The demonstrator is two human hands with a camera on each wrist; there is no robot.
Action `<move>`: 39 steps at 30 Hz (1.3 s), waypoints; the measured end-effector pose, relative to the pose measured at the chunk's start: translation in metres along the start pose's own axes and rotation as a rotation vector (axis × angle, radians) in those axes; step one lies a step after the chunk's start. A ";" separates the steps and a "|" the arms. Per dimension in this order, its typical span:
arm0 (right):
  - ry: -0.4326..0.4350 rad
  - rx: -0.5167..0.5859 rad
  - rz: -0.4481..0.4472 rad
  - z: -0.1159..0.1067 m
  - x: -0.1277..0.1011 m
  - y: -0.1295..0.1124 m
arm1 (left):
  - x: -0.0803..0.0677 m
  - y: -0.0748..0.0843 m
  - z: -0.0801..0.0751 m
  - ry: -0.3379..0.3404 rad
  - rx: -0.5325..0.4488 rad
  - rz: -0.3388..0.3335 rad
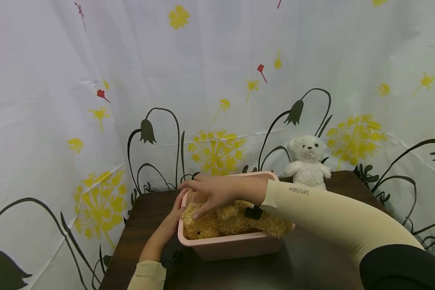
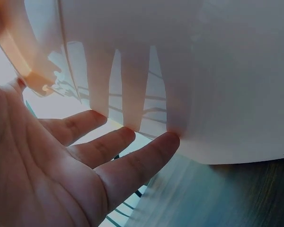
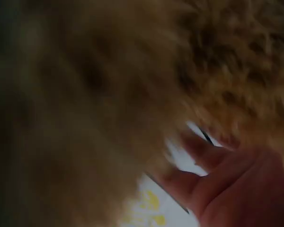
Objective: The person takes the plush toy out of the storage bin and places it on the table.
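A pink plastic tub (image 1: 239,248) stands on the dark wooden table, with a curly golden-brown teddy bear (image 1: 226,226) lying in it. The bear's head is at the tub's left end, and its other end hangs over the right front rim. My left hand (image 1: 169,226) lies along the tub's left side; in the left wrist view its extended fingertips touch the outer wall (image 2: 236,90). Over the bear, my right hand (image 1: 219,189) reaches left with spread fingers, the thumb at the bear's head. Blurred fur (image 3: 80,94) hides much of the right wrist view.
A small white teddy bear (image 1: 308,172) sits at the back right of the table (image 1: 145,213), behind my right forearm. A white curtain (image 1: 217,52) with printed flowers hangs behind the table's far edge.
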State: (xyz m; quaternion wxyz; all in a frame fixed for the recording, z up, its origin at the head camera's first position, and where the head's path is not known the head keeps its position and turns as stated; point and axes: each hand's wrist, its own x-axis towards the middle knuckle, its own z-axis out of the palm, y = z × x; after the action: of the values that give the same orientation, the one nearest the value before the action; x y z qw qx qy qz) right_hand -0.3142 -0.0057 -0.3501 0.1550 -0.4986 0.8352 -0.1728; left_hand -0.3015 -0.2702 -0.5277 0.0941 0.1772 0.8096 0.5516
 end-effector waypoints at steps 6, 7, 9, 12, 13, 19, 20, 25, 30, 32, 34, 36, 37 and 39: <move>-0.162 -0.073 0.032 0.019 0.011 0.000 | -0.006 0.004 -0.002 0.013 -0.013 0.011; -0.188 -0.075 0.043 0.021 0.012 -0.001 | -0.007 0.005 -0.002 0.016 -0.015 0.022; -0.230 -0.054 0.065 0.024 0.013 -0.002 | -0.007 0.004 -0.002 0.017 -0.019 0.032; -0.271 -0.008 0.079 0.026 0.014 -0.002 | -0.007 0.003 -0.003 0.019 -0.014 0.034; -0.275 -0.013 0.077 0.026 0.013 -0.002 | -0.007 0.003 -0.003 0.021 -0.016 0.030; -0.309 -0.088 0.109 0.023 0.009 -0.003 | -0.005 0.004 -0.002 0.020 -0.016 0.033; -0.312 -0.118 0.122 0.023 0.008 -0.004 | -0.004 0.004 -0.002 0.020 -0.015 0.038; -0.328 -0.240 0.184 0.021 0.006 -0.009 | -0.001 0.003 -0.001 0.027 -0.013 0.044; -0.394 -0.280 0.330 0.020 0.007 -0.015 | -0.001 0.004 0.001 0.022 -0.026 0.042; -0.435 -0.295 0.394 0.018 0.008 -0.016 | -0.001 0.005 0.002 0.013 -0.030 0.041; -0.468 -0.301 0.423 0.017 0.008 -0.017 | -0.001 0.006 0.003 0.007 -0.027 0.040; -0.470 -0.298 0.427 0.016 0.006 -0.016 | -0.001 0.005 0.003 0.002 -0.027 0.042; -0.457 -0.285 0.425 0.015 0.005 -0.015 | -0.001 0.005 0.003 0.000 -0.026 0.043; -0.423 -0.257 0.401 0.013 0.003 -0.012 | -0.002 0.005 0.003 0.001 -0.027 0.046</move>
State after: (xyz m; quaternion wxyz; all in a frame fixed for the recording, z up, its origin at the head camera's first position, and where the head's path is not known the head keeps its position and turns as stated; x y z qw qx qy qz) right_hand -0.3006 -0.0150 -0.3564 0.2921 -0.3642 0.8811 0.0756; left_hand -0.2980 -0.2669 -0.5239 0.0832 0.1944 0.7979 0.5645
